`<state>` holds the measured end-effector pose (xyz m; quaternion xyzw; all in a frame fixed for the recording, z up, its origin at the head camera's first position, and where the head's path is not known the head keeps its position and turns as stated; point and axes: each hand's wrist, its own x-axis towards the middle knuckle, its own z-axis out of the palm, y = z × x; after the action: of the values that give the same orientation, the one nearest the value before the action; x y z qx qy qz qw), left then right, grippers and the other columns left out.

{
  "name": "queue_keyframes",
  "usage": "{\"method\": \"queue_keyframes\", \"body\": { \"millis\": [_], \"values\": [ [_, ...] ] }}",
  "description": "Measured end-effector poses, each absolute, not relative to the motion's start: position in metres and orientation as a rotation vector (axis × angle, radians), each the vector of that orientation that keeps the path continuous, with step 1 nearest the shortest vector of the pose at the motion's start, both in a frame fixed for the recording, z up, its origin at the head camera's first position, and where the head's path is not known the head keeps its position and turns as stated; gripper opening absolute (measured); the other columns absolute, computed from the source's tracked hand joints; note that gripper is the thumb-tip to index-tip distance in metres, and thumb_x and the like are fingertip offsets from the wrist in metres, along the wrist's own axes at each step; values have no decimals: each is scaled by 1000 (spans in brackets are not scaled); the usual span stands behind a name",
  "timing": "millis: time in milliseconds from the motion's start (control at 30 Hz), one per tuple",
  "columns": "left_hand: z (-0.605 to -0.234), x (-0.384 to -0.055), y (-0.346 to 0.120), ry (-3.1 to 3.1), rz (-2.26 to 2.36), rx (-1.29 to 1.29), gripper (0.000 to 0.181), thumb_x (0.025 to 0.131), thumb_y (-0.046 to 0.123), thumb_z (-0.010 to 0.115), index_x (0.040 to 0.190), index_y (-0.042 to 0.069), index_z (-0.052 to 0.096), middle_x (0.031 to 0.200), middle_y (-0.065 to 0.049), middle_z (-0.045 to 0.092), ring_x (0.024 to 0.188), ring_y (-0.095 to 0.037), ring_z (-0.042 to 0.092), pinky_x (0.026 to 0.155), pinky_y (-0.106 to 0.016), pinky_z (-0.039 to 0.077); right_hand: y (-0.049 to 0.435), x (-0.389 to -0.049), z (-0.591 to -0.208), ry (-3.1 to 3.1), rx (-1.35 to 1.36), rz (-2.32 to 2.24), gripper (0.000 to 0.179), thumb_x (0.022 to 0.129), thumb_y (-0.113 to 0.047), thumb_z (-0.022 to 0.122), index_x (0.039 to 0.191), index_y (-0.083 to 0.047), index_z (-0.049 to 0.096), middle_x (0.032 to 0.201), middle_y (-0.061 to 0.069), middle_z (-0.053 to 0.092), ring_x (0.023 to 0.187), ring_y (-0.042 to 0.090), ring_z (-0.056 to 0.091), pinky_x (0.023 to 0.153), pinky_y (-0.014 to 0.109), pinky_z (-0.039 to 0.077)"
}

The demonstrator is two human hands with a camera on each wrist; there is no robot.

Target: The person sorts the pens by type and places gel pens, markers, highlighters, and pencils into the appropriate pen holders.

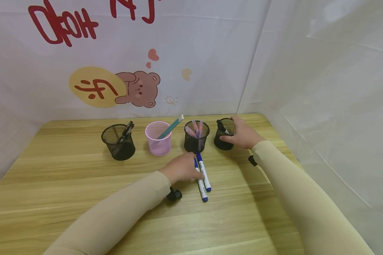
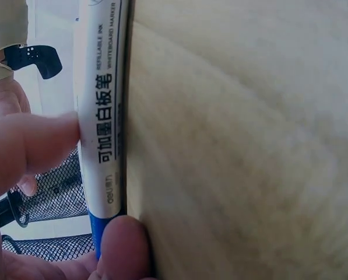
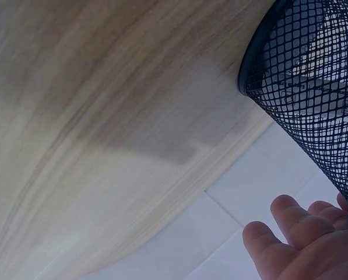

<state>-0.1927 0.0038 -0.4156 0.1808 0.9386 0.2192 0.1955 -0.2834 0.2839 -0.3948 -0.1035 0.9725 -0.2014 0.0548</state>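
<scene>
In the head view my left hand [image 1: 182, 168] is over two white whiteboard markers [image 1: 204, 173] with blue caps, lying side by side on the table. The left wrist view shows thumb and a finger pinching one whiteboard marker [image 2: 101, 134], the finger at its blue end. My right hand [image 1: 242, 134] holds the rightmost black mesh pen holder [image 1: 224, 143] near its rim, thumb in front and fingers behind. That holder has a black-capped marker [image 1: 222, 126] inside. Some right fingers [image 3: 296, 224] show beside the mesh in the right wrist view; the thumb is hidden there.
Left of it stand another black mesh holder [image 1: 194, 146] with pink pens, a pink holder [image 1: 159, 147] with green pencils, and a black holder [image 1: 122, 152] with black pens. The wooden table [image 1: 67, 170] meets a printed cloth backdrop behind and a white sheet at right.
</scene>
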Motion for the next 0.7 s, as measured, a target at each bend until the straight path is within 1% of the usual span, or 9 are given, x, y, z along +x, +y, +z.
{"method": "queue_keyframes", "body": {
  "millis": [133,233,433,567,700],
  "values": [
    [-416,-193,4,2638,628,496,72,84,45,84,134,0,59,120,-10,67,93,-21,62,87,-37,56,284,-283,-395,2953,-319,-622,108,91,-55,77,164,1,19,168,27,28,152,47,36,122,64,34],
    [-416,-193,4,2642,652,487,64,85,42,83,129,1,60,114,-9,67,89,-21,63,79,-34,54,284,-282,-395,2950,-311,-617,109,91,-56,76,164,0,17,169,27,27,152,48,36,122,64,34],
    [-416,-192,3,2645,725,438,57,87,34,80,128,1,59,106,-8,65,80,-21,62,66,-31,50,284,-282,-395,2942,-294,-600,112,92,-57,75,166,1,13,170,27,23,153,49,34,123,64,33],
    [-415,-191,3,2651,764,394,57,88,32,78,131,0,58,106,-8,66,80,-22,62,65,-31,49,283,-282,-394,2937,-288,-597,113,92,-56,76,166,2,12,171,28,21,154,49,33,124,63,32],
    [-415,-191,3,2659,794,364,59,89,32,77,135,0,57,113,-9,68,84,-22,62,67,-31,50,283,-282,-394,2937,-287,-597,114,91,-56,76,166,2,12,171,28,21,154,49,32,125,63,31]
  ]
}}
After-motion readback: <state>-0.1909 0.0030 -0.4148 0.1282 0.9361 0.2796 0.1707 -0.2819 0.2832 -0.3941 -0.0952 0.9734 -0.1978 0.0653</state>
